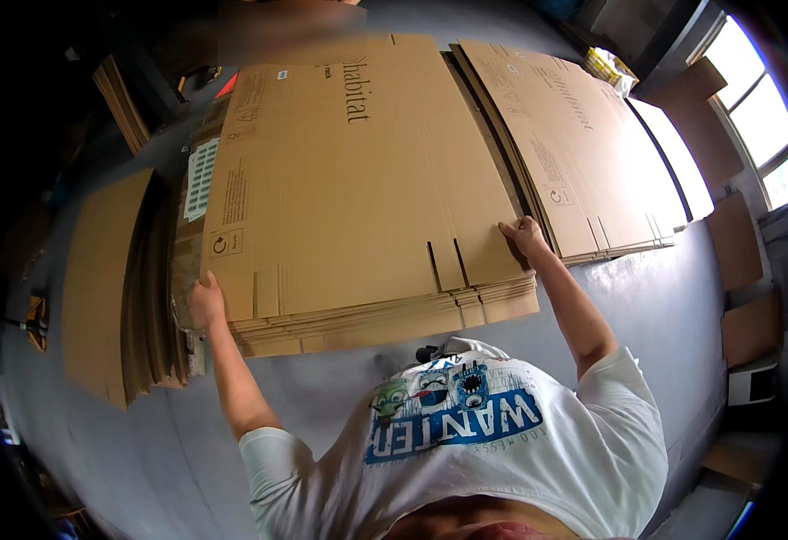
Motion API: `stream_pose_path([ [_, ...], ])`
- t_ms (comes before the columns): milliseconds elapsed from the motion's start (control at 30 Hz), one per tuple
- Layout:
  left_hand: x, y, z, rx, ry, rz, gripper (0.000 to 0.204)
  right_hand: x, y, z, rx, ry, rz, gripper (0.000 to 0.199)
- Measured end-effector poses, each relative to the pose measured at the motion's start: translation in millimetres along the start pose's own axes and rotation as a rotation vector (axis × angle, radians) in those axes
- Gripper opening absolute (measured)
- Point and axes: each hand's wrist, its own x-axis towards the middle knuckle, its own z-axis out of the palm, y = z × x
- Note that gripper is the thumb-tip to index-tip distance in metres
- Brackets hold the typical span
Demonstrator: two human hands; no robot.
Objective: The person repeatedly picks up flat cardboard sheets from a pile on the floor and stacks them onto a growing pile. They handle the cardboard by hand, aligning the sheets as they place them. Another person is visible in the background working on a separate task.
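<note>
A person in a printed white T-shirt (pixel 511 441) stands on a grey floor (pixel 682 310), both arms stretched forward to a broad, flat-folded brown carton (pixel 349 198). The carton lies uppermost on a stack, directly in front of the person; the edges of the sheets beneath (pixel 367 335) show in layers along the near side. The left hand (pixel 206 303) is at its left edge close to the near corner, and the right hand (pixel 523 239) is at the opposite edge, slightly farther forward. Both hands touch the cardboard, but the undersides are hidden, so one cannot tell whether the fingers are clamped on the top sheet, on several, or merely resting against the edges.

Steady handling would likely call for matching pressure from both sides, with the fingers under one layer only and the broad panel kept level; the slotted flaps at the near end could snag or bend.

To the left, more brown sheets (pixel 97 279) stand in a pile, apart from the person. A second stack of flat cartons (pixel 574 162) lies just beside the first on the right, and beyond it daylight enters through a window (pixel 758 103).
</note>
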Motion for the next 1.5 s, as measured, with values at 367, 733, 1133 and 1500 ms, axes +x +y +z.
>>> stream_pose_path([
  [367, -9.1, 55.3, -18.5, -0.761, -0.522, -0.019, 0.045, 18.2, -27.6, -180.9, 0.115, 0.168, -0.148, 0.04],
  [733, -371.8, 523.9, 131.7, -1.544, -0.831, 0.158, 0.024, 100.8, 139.9, -392.5, -0.817, 0.552, -0.408, 0.054],
  [1133, -431.5, 551.3, 214.5, -0.501, -0.701, 0.417, 0.029, 126.1, 266.7, -298.0, -0.76, 0.327, -0.249, 0.05],
  [1500, -353.8, 403.6, 68.7, -0.674, 0.047, 0.761, 0.014, 127.1, 230.7, -306.1, -0.831, 0.148, 0.004, 0.044],
])
